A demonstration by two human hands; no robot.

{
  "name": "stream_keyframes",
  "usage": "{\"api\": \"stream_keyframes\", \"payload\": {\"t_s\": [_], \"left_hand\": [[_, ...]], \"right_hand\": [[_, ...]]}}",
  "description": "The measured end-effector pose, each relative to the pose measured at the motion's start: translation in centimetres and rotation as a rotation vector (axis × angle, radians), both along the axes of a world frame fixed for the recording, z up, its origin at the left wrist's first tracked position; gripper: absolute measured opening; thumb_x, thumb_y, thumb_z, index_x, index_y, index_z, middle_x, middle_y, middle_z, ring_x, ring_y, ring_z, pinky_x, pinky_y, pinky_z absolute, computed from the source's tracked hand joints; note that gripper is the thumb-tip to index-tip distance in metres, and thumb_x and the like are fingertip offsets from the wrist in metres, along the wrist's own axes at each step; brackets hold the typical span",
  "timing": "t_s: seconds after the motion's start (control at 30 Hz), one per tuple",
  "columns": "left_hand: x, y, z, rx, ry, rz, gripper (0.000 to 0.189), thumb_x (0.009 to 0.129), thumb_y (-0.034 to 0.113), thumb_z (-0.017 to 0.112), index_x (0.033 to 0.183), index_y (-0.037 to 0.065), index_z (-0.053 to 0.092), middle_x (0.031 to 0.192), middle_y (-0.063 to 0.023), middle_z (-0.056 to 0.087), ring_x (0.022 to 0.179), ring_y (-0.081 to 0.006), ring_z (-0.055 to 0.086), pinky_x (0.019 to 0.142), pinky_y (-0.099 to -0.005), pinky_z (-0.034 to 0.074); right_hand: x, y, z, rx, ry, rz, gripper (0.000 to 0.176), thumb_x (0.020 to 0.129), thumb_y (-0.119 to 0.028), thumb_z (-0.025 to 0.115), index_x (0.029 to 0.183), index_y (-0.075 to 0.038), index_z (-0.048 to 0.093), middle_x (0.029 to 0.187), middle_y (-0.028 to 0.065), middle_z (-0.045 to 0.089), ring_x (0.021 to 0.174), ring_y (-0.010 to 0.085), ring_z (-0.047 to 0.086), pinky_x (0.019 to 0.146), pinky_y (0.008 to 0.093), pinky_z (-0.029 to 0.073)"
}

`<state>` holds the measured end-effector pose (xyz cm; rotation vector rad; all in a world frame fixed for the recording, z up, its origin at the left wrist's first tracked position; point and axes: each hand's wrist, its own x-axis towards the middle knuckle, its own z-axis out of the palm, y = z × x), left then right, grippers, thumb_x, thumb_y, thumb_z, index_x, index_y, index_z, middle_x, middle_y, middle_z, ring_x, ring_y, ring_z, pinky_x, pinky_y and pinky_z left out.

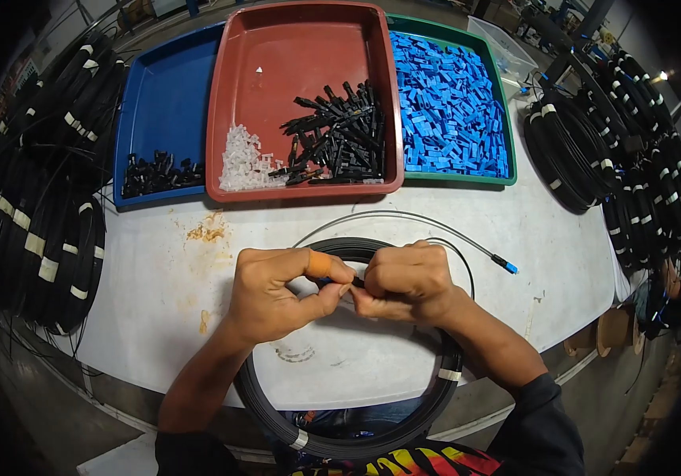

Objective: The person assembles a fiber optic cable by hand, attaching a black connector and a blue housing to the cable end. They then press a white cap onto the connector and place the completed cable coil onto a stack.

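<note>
My left hand [269, 295], with an orange wrap around one finger, is closed in a pinch on a small connector. Fingers hide most of it; a bit of blue shows beside the wrapped finger. My right hand [408, 282] is closed on the black part [358, 282] of the same piece, and the fingertips of both hands nearly meet. Under the hands is a coil of black cable [348, 449], bound with white bands and reaching over the table's near edge. Beyond the right hand, a loose cable end with a blue-tipped connector [505, 264] lies on the table.
A red tray [301, 40] holds black connector parts [344, 139] and clear plastic pieces [245, 163]. Beside it are a blue tray [170, 95] with black parts and a green tray [507, 151] of blue clips [447, 107]. Cable coils hang left [35, 238] and right [566, 155].
</note>
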<state>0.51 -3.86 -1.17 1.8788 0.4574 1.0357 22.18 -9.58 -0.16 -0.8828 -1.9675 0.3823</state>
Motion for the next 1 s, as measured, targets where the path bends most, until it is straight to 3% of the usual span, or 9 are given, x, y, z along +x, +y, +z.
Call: {"api": "stream_keyframes", "payload": {"t_s": [0.07, 0.13, 0.17, 0.47, 0.67, 0.73, 1.0], "left_hand": [[0.1, 0.0, 0.2, 0.01, -0.046, -0.008, 0.016, 0.077, -0.003, 0.079, 0.093, -0.004, 0.075, 0.089, -0.0128, 0.079, 0.075, -0.0144, 0.075, 0.066, -0.0252, 0.06], [-0.5, -0.1, 0.9, 0.024, 0.031, -0.064, 0.017, 0.078, -0.012, 0.074, 0.094, -0.008, 0.073, 0.09, -0.0201, 0.076, 0.088, -0.0243, 0.076, 0.078, -0.031, 0.061], [-0.5, -0.1, 0.8, 0.021, 0.034, -0.059, 0.017, 0.078, -0.012, 0.074, 0.094, -0.008, 0.073, 0.09, -0.0201, 0.076, 0.088, -0.0243, 0.076, 0.078, -0.031, 0.061], [-0.6, 0.3, 0.6, 0.017, 0.087, 0.005, 0.017, 0.078, -0.011, 0.073, 0.095, -0.007, 0.073, 0.091, -0.018, 0.076, 0.086, -0.0204, 0.075, 0.078, -0.0292, 0.06], [-0.6, 0.3, 0.7, 0.048, 0.109, 0.01, 0.017, 0.079, -0.011, 0.074, 0.096, -0.007, 0.073, 0.092, -0.0179, 0.076, 0.083, -0.0182, 0.075, 0.077, -0.0279, 0.06], [-0.4, 0.6, -0.1, 0.09, 0.016, 0.11, 0.015, 0.08, -0.003, 0.079, 0.094, -0.002, 0.076, 0.088, -0.0103, 0.078, 0.073, -0.0116, 0.074, 0.064, -0.0234, 0.059], [-0.4, 0.6, -0.4, 0.128, 0.02, 0.129, 0.013, 0.081, -0.003, 0.08, 0.093, -0.002, 0.076, 0.089, -0.0095, 0.078, 0.073, -0.0106, 0.073, 0.066, -0.0231, 0.059]], "right_hand": [[0.2, -0.2, -0.3, 0.019, -0.037, 0.02, 0.021, 0.075, -0.006, 0.083, 0.073, -0.005, 0.062, 0.063, 0.0056, 0.057, 0.051, 0.0188, 0.057, 0.045, 0.0331, 0.044], [0.0, -0.2, -0.4, -0.026, 0.026, 0.003, 0.026, 0.075, -0.006, 0.083, 0.072, -0.006, 0.057, 0.063, 0.0054, 0.057, 0.051, 0.0186, 0.057, 0.045, 0.0323, 0.044], [0.0, -0.2, -0.4, -0.028, 0.029, 0.009, 0.026, 0.075, -0.006, 0.083, 0.072, -0.006, 0.057, 0.063, 0.0054, 0.057, 0.051, 0.0186, 0.057, 0.045, 0.0323, 0.044], [-0.1, 0.0, -0.1, -0.025, 0.046, -0.107, 0.019, 0.075, -0.006, 0.084, 0.087, -0.006, 0.069, 0.075, 0.0054, 0.066, 0.061, 0.0208, 0.066, 0.052, 0.0299, 0.051], [0.3, 0.1, -0.2, 0.036, 0.0, -0.04, 0.023, 0.075, -0.005, 0.083, 0.096, -0.007, 0.073, 0.086, 0.0062, 0.07, 0.066, 0.0216, 0.069, 0.055, 0.0321, 0.054], [0.4, 0.0, 0.4, 0.047, -0.076, -0.055, 0.025, 0.075, -0.003, 0.08, 0.099, -0.006, 0.073, 0.089, 0.006, 0.071, 0.069, 0.0221, 0.07, 0.056, 0.033, 0.054], [1.4, -0.3, 0.9, -0.026, -0.202, -0.068, 0.038, 0.07, 0.002, 0.075, 0.107, -0.008, 0.073, 0.097, 0.0064, 0.072, 0.077, 0.0242, 0.071, 0.059, 0.0343, 0.055]]}}
